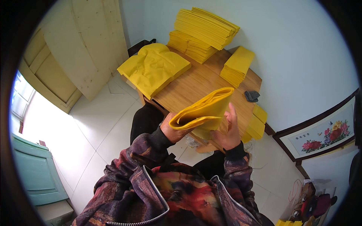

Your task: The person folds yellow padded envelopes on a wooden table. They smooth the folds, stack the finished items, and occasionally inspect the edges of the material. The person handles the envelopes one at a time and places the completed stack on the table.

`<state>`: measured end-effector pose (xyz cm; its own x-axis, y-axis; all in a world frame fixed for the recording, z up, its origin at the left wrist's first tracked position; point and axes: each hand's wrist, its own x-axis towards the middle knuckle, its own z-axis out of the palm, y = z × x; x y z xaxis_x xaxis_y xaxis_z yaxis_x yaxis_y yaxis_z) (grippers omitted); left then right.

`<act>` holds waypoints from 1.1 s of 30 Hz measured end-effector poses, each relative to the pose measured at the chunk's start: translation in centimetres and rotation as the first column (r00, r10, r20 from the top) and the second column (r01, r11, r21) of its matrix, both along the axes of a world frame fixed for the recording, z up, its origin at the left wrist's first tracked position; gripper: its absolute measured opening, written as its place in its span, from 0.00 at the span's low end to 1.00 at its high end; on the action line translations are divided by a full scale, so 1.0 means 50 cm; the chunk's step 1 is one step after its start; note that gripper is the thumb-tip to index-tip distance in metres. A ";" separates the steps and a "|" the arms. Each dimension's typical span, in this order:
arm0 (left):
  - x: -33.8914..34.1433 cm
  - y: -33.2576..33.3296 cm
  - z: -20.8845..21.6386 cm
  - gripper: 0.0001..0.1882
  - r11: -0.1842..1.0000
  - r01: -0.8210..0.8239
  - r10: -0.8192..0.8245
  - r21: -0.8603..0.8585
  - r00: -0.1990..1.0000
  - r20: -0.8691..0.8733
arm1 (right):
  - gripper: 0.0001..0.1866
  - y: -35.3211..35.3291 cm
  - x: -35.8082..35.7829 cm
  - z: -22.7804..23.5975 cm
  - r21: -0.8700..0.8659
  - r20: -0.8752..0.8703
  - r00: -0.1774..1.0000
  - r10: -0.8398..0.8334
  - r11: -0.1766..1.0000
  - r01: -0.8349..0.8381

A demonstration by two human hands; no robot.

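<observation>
A folded piece of yellow fabric (205, 109), felt-like and in several layers, is held up over the near edge of the wooden table (196, 84). My left hand (173, 130) is closed on its left end, with most of the fingers hidden behind the layers. At the fabric's right end, my right hand (228, 130) has its fingers stretched out and its thumb apart. The thumb tip lies close to the lower fold; whether it touches is hard to tell. An opening between the layers shows toward me at the lower left.
Tall yellow stacks (201, 32) stand at the table's back, with a smaller stack (237, 66) at right. A crumpled yellow piece (154, 67) lies at left. A dark grey cloth (252, 96) sits near the right edge. A framed flower picture (320, 133) leans at right.
</observation>
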<state>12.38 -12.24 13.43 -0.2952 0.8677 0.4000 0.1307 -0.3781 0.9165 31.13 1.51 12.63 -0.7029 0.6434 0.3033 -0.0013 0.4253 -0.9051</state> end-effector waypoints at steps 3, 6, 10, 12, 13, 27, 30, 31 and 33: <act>0.001 -0.004 0.004 0.14 0.999 -0.015 0.018 0.032 0.997 -0.081 | 0.41 -0.018 -0.001 0.015 0.039 0.004 0.999 -0.034 0.999 0.034; -0.003 0.000 -0.002 0.14 0.999 0.000 0.005 0.044 0.991 -0.132 | 0.31 -0.034 0.005 0.030 0.062 0.054 0.998 -0.022 0.998 0.018; -0.006 0.002 0.006 0.10 0.996 0.066 -0.058 0.052 0.986 -0.155 | 0.19 -0.051 -0.003 0.037 -0.094 0.005 1.000 -0.017 0.995 0.017; -0.012 -0.003 0.015 0.09 0.991 0.132 -0.125 0.028 0.976 -0.176 | 0.17 -0.052 0.000 0.041 0.001 0.002 1.000 0.005 1.000 -0.005; -0.012 -0.003 0.019 0.07 0.989 0.147 -0.144 0.004 0.973 -0.182 | 0.17 -0.051 0.003 0.044 -0.010 0.044 0.999 0.013 1.000 -0.013; -0.008 -0.006 0.009 0.10 0.980 0.197 -0.197 0.034 0.980 -0.002 | 0.23 -0.066 0.019 0.068 -0.097 0.181 0.976 0.117 0.990 -0.101; -0.008 -0.006 0.005 0.11 0.983 0.178 -0.177 0.046 0.984 -0.006 | 0.25 -0.068 0.020 0.071 -0.074 0.183 0.975 0.125 0.991 -0.113; -0.009 -0.007 0.004 0.11 0.982 0.183 -0.183 0.039 0.983 -0.002 | 0.25 -0.067 0.022 0.074 -0.088 0.130 0.978 0.165 0.984 -0.155; -0.011 -0.007 0.000 0.12 0.981 0.191 -0.192 0.031 0.981 0.004 | 0.26 -0.062 0.029 0.082 -0.106 0.015 0.971 0.237 0.966 -0.234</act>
<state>11.85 -12.59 13.43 -0.1273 0.8960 0.4254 0.0473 -0.4229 0.9049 32.58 -1.62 16.74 -0.8455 0.4856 0.2223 -0.0644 0.3205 -0.9450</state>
